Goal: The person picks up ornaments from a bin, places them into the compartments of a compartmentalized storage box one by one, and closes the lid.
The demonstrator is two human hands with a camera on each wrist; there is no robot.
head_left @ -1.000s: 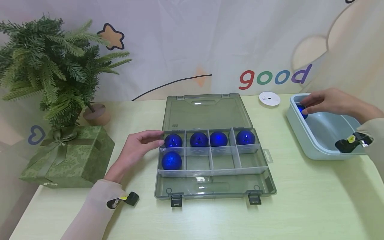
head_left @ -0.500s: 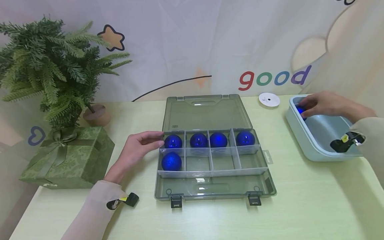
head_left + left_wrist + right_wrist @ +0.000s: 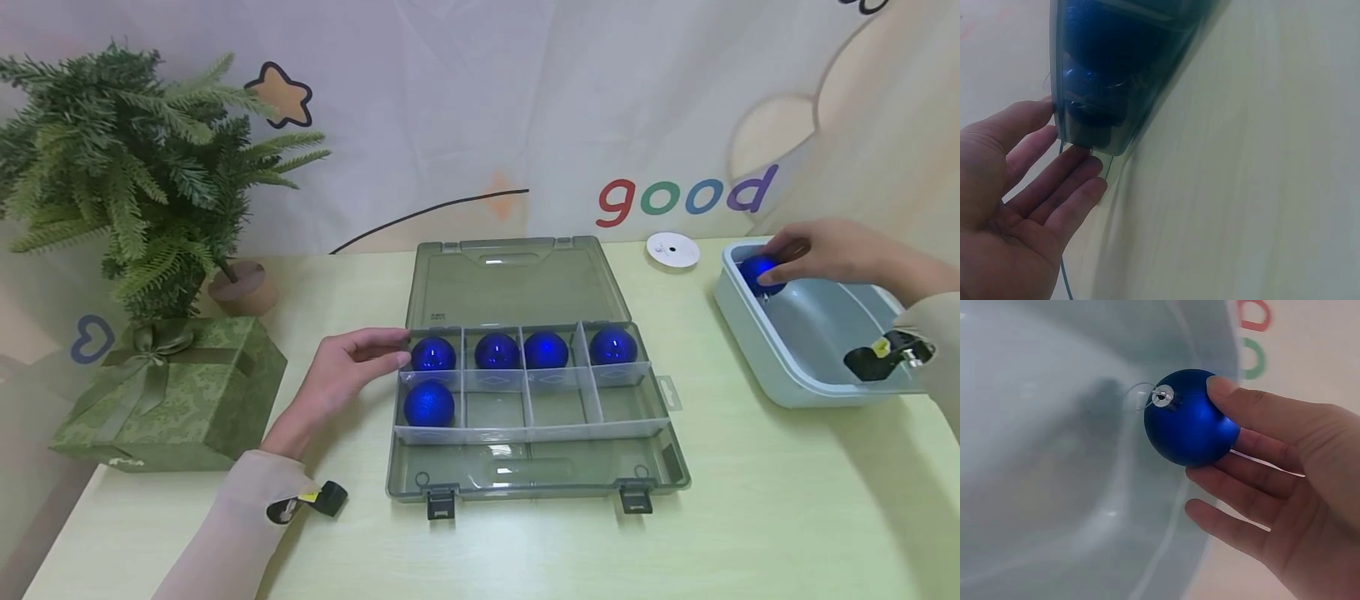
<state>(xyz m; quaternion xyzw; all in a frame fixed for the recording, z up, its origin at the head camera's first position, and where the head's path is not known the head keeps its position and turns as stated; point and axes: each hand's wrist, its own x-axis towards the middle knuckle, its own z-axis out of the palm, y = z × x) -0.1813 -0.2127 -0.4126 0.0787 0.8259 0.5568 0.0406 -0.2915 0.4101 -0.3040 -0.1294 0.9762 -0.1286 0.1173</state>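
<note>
Head view: printed cloth [image 3: 450,108] hangs behind the table [image 3: 750,500] and case [image 3: 495,407].

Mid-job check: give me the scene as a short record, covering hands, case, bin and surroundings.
Right hand: holds a blue ball ornament with silver cap and wire loop
Bin: light blue; the held ornament is at its far-left corner
Left hand: fingers at the case's left side, around its far corner
Organizer case: lid open, laid back
Ornaments in case: five; four across the far row, one at the next row's left end
Left side: artificial tree, green gift box
Behind bin's left: white disc
</note>
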